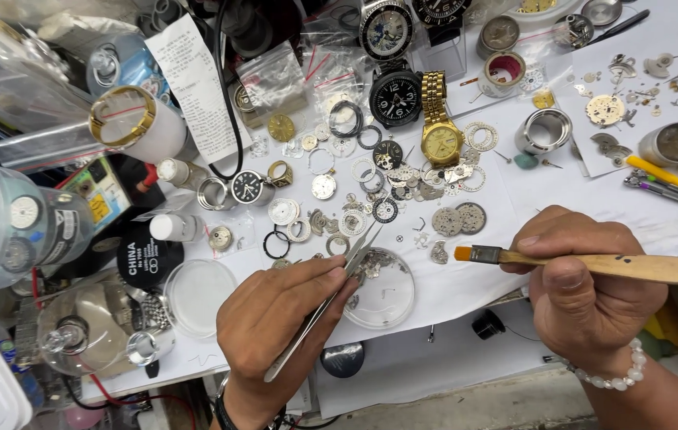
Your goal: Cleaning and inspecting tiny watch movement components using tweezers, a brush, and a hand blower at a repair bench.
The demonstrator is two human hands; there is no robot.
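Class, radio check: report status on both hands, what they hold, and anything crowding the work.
Left hand grips tweezers, tips over clear dish. Right hand holds wooden brush, bristles clear of dish. Loose watch parts crowd behind.

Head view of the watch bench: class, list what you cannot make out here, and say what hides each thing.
- Tweezers: whether their tips pinch any part over the clear dish is too small to tell.
- Left hand: its palm faces away; the wrist is cut off by the bottom edge.
- Brush: the handle's middle is hidden inside the right hand.
- Loose watch parts: too small to tell apart.
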